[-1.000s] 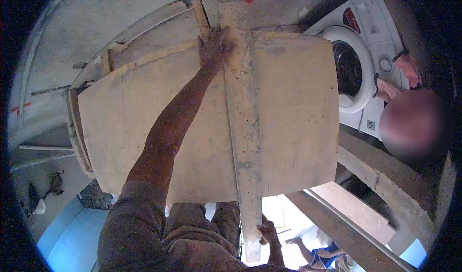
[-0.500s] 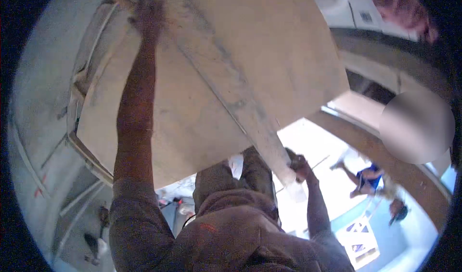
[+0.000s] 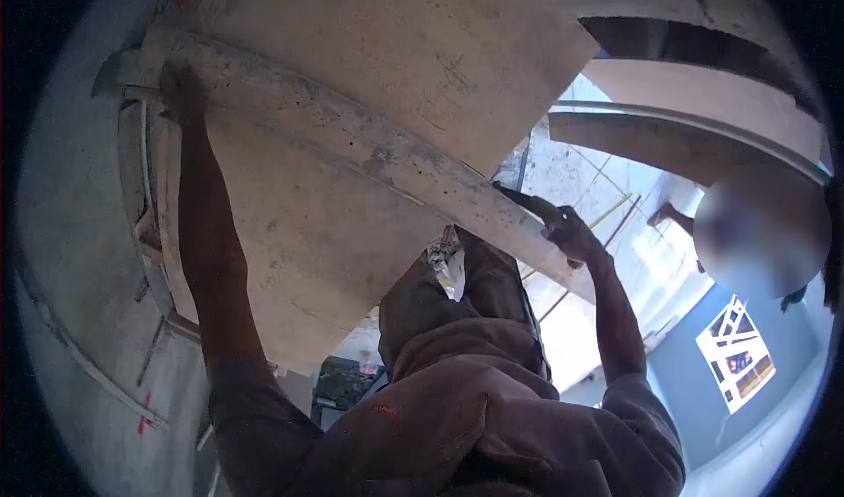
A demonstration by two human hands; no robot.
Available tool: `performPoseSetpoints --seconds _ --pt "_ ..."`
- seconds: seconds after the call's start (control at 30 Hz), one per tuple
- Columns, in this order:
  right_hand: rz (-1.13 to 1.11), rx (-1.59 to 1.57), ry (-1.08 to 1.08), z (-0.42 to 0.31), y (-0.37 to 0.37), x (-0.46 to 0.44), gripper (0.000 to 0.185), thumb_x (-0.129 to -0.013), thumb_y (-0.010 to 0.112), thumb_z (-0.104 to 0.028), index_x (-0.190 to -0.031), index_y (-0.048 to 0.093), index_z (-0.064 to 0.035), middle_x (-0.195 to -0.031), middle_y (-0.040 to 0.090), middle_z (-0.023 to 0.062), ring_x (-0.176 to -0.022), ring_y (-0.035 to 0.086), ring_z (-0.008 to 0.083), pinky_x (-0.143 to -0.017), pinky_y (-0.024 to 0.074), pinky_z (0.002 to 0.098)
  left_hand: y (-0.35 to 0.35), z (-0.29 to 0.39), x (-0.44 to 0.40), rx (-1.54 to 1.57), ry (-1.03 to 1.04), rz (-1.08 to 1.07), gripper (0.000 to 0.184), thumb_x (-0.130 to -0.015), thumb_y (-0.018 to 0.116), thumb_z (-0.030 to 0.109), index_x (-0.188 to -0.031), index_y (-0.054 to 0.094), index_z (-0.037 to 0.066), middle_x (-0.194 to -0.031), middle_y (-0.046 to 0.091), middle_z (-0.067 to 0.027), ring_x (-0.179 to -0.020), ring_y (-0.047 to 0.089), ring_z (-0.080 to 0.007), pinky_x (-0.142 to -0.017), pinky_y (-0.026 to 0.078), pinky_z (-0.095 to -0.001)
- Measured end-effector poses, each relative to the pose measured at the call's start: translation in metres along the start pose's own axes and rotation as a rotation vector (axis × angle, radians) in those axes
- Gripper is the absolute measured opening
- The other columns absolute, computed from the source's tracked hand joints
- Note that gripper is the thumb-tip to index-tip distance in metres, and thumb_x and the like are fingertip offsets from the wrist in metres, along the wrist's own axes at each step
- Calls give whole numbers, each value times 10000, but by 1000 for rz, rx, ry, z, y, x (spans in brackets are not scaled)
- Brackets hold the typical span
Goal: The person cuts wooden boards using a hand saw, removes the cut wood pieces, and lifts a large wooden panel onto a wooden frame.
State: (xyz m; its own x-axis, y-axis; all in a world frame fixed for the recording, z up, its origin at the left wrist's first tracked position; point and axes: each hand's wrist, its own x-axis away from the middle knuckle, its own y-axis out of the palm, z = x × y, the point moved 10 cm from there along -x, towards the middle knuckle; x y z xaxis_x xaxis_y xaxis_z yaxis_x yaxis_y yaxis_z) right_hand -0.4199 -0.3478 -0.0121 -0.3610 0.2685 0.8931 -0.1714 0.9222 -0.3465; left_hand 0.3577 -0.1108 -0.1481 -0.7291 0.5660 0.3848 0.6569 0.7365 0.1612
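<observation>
A long wooden plank (image 3: 378,149) lies slantwise across a broad plywood sheet (image 3: 440,66), running from upper left to lower right. My left hand (image 3: 183,91) is at the plank's far end, arm stretched out; its fingers are dark and blurred, so their grip does not show. Near the plank's close end, my right hand (image 3: 571,237) is closed around a dark narrow hand tool (image 3: 527,202). The tool tapers toward the plank's edge, and its exact kind is unclear.
Behind the sheet's left edge stands a wooden frame (image 3: 145,189) by a grey wall (image 3: 79,277). A person's leg (image 3: 673,215) shows at right, near a bright floor and a blue wall with a window opening (image 3: 737,354). A dark boxy object (image 3: 343,383) is below the sheet.
The view has turned, so plank and sheet lie flatter across it. My left hand now overlaps the plank's far end. The tool in my right hand shows more clearly, pointing up-left.
</observation>
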Motion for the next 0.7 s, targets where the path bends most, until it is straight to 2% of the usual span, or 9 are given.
performPoseSetpoints --seconds 0.03,0.07,0.13,0.2,0.37,0.47,0.53,0.6,0.7 --pt "-43 65 -1 -4 0 -1 335 -810 569 -325 -1009 587 -56 -1177 391 135 -963 516 269 -832 429 343 12 13 -4 7 45 -1 589 -847 498 348 -1283 318 -4 -1323 308 -187 -1202 332 -305 -977 301 -379" --pt "-78 62 -15 -6 1 0 343 -810 568 -313 -1037 572 -56 -1185 384 135 -966 516 272 -831 433 348 3 -4 -6 769 -207 363 556 -850 494 331 -1259 351 -18 -1307 335 -183 -1192 348 -305 -971 303 -386" --pt "-115 50 -23 -3 6 0 353 -810 567 -302 -1064 558 -57 -1194 377 134 -970 515 275 -831 437 353 2 -51 17 1536 -445 725 526 -854 490 314 -1235 383 -32 -1290 363 -179 -1183 363 -305 -964 305 -393" --pt "-64 -83 29 8 7 -3 354 -812 562 -310 -1074 539 -72 -1152 409 133 -1017 475 292 -863 411 370 8 -69 38 2016 -640 522 522 -850 492 311 -1232 389 -30 -1275 379 -183 -1175 369 -309 -964 305 -392" --pt "-107 -74 67 -11 -5 9 354 -811 561 -325 -1056 551 -69 -1164 404 134 -1010 489 291 -871 407 373 -43 -140 86 2178 -737 378 513 -840 498 304 -1223 404 -25 -1238 419 -193 -1157 385 -317 -963 304 -391" --pt "-87 -32 20 4 2 -2 360 -812 560 -331 -1059 547 -69 -1166 406 136 -1011 493 295 -872 405 376 -11 -107 60 2027 -690 539 511 -841 493 310 -1212 414 -31 -1230 426 -194 -1139 401 -318 -963 302 -392" --pt "-69 34 -47 2 3 -3 367 -813 558 -332 -1069 539 -70 -1162 409 138 -1013 493 298 -871 405 377 -26 -121 71 1903 -636 586 510 -841 490 312 -1208 418 -34 -1235 421 -193 -1133 406 -319 -965 300 -392" --pt "-74 -50 26 4 3 -3 388 -811 558 -333 -1095 517 -73 -1145 420 145 -1010 492 312 -866 406 381 -29 -130 90 2306 -701 588 508 -838 487 313 -1204 421 -34 -1230 423 -200 -1120 411 -335 -963 303 -399" --pt "-64 62 -88 0 6 -5 406 -808 559 -327 -1121 497 -76 -1134 425 157 -1008 490 324 -863 407 384 -11 -103 70 2309 -660 703 514 -846 474 318 -1218 405 -29 -1226 418 -210 -1120 407 -347 -959 309 -401"
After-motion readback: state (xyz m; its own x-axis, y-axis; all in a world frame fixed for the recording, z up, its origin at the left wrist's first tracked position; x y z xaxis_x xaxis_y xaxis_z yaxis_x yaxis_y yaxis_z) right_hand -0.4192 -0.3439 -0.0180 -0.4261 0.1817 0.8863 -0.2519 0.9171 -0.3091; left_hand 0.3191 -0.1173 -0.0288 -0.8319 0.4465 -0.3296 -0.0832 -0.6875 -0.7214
